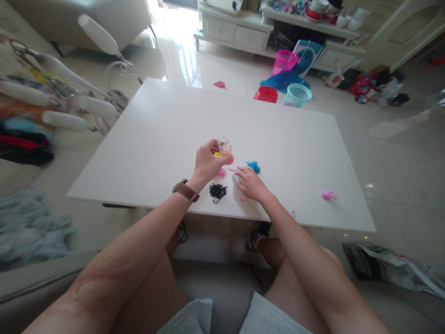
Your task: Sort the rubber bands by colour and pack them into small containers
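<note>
My left hand (207,162), with a brown-strapped watch above it, is closed around a small clear jar (225,144). The jar is tilted over the table, and reddish-pink bits lie in its lower end. Beside it my right hand (251,183) is low over the tabletop, fingers stretched out. A thin red piece (232,170) lies just off its fingertips. Around both hands are small piles of loops or bands: black (218,190), blue (254,166), pink (221,172) and a partly hidden yellow one (217,154). An orange-red piece (242,200) lies near my right wrist.
A white table (167,120) stretches before me, with a pink object (328,195) near its right end. Beyond it stand a red container (266,94) and a light-blue basket (298,94) on the floor. A white lamp-like fixture (99,35) stands at the left.
</note>
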Motion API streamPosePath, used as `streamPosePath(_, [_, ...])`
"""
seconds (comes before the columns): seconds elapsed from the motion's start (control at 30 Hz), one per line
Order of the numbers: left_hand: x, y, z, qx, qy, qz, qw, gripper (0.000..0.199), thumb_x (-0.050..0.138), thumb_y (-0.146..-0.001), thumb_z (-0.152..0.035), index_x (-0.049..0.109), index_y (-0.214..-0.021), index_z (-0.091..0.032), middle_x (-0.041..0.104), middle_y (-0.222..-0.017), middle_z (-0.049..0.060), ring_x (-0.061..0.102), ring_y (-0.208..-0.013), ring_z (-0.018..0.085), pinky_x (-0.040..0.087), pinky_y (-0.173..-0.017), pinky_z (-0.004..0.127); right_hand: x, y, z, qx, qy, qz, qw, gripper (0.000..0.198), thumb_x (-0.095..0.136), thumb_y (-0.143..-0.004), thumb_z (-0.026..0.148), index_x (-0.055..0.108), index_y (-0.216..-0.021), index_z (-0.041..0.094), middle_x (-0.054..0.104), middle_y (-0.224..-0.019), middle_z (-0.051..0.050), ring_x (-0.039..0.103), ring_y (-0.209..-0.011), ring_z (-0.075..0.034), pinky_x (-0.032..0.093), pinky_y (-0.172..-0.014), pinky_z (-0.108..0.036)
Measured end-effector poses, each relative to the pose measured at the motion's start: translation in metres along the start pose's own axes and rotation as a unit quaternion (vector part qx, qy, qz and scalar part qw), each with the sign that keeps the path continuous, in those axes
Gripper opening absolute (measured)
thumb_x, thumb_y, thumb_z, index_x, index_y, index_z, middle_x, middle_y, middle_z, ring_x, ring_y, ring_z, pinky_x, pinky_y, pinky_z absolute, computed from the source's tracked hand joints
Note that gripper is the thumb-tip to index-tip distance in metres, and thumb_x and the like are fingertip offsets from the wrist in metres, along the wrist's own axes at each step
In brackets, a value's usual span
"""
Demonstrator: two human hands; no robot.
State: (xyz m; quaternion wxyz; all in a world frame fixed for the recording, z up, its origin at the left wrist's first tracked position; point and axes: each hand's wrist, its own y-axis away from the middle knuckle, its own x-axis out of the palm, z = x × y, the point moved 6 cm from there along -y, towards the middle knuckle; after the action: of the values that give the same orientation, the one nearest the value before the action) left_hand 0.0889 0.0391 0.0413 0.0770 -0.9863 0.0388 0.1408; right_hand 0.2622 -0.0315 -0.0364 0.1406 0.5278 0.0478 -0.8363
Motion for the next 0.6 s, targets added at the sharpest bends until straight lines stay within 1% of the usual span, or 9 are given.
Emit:
streamPosePath(0.07, [-0.001, 0.001, 0.000, 0.001, -0.013, -0.002, 1.000, 0.022, 0.076, -0.069, -0.024, 0.068, -0.088, -0.018, 0.075, -0.089, 0.003, 0.071, -0.086, 0.019, 0.056, -0.083, 0.033, 0.010, -0.002, 0.003, 0.008, 0.018, 0.027, 0.999, 0.047, 0.062, -0.091, 0.022, 0.063, -0.137, 0.015, 0.046, -0.159, -0.015, 0.036, -0.145, -0.033, 0.035, -0.119, -0.050])
streamPosePath(0.13, [-0.002, 0.001, 0.001, -0.004, -0.012, 0.002, 1.000, 0.020, 0.076, -0.069, -0.024, 0.068, -0.087, -0.018, 0.075, -0.088, 0.003, 0.070, -0.085, 0.019, 0.056, -0.083, 0.033, 0.016, -0.004, 0.004, 0.020, 0.023, 0.049, 0.998, 0.052, 0.061, -0.092, 0.023, 0.058, -0.144, 0.016, 0.042, -0.163, -0.013, 0.034, -0.147, -0.034, 0.034, -0.119, -0.050])
streamPosePath(0.2, [-0.002, 0.000, 0.004, -0.015, 0.001, 0.009, 1.000, 0.020, 0.076, -0.069, -0.025, 0.068, -0.087, -0.018, 0.075, -0.088, 0.003, 0.070, -0.084, 0.019, 0.057, -0.083, 0.034, 0.017, -0.005, 0.006, 0.024, 0.022, 0.058, 0.998, 0.055, 0.060, -0.093, 0.022, 0.054, -0.148, 0.019, 0.045, -0.161, -0.011, 0.037, -0.145, -0.032, 0.035, -0.118, -0.050])
streamPosePath(0.27, [-0.001, -0.001, 0.008, -0.029, 0.017, 0.015, 0.999, 0.022, 0.076, -0.068, -0.025, 0.068, -0.088, -0.018, 0.075, -0.087, 0.003, 0.071, -0.084, 0.019, 0.057, -0.082, 0.034, 0.014, -0.007, 0.009, 0.018, 0.020, 0.050, 0.998, 0.052, 0.060, -0.093, 0.022, 0.057, -0.145, 0.021, 0.051, -0.157, -0.011, 0.042, -0.141, -0.032, 0.039, -0.115, -0.049])
streamPosePath(0.33, [-0.001, -0.003, 0.010, -0.038, 0.029, 0.018, 0.999, 0.024, 0.077, -0.067, -0.025, 0.069, -0.089, -0.018, 0.076, -0.088, 0.004, 0.071, -0.085, 0.019, 0.058, -0.082, 0.035, 0.006, -0.009, 0.009, 0.012, 0.013, 0.032, 0.999, 0.041, 0.059, -0.094, 0.021, 0.066, -0.134, 0.019, 0.062, -0.144, -0.013, 0.050, -0.133, -0.031, 0.043, -0.109, -0.046])
streamPosePath(0.43, [-0.001, -0.004, 0.011, -0.044, 0.041, 0.020, 0.998, 0.024, 0.077, -0.067, -0.025, 0.069, -0.089, -0.018, 0.076, -0.088, 0.004, 0.071, -0.084, 0.019, 0.058, -0.082, 0.035, -0.008, -0.009, 0.001, 0.021, -0.018, 0.019, 0.999, 0.024, 0.058, -0.093, 0.016, 0.078, -0.106, 0.016, 0.075, -0.113, -0.013, 0.066, -0.106, -0.025, 0.050, -0.096, -0.037])
streamPosePath(0.5, [-0.002, -0.004, 0.012, -0.049, 0.043, 0.022, 0.998, 0.023, 0.077, -0.066, -0.024, 0.069, -0.087, -0.018, 0.076, -0.087, 0.004, 0.070, -0.083, 0.019, 0.058, -0.081, 0.035, -0.017, -0.006, -0.010, 0.040, -0.039, 0.019, 0.998, 0.020, 0.059, -0.089, 0.011, 0.079, -0.092, 0.017, 0.077, -0.097, -0.010, 0.069, -0.088, -0.020, 0.051, -0.087, -0.032])
streamPosePath(0.6, [-0.002, -0.003, 0.011, -0.053, 0.036, 0.024, 0.998, 0.022, 0.077, -0.066, -0.025, 0.067, -0.085, -0.018, 0.075, -0.086, 0.004, 0.070, -0.082, 0.019, 0.058, -0.080, 0.036, -0.023, 0.002, -0.027, 0.063, -0.061, 0.025, 0.996, 0.021, 0.061, -0.081, 0.005, 0.076, -0.080, 0.019, 0.076, -0.083, -0.004, 0.067, -0.077, -0.017, 0.050, -0.077, -0.029])
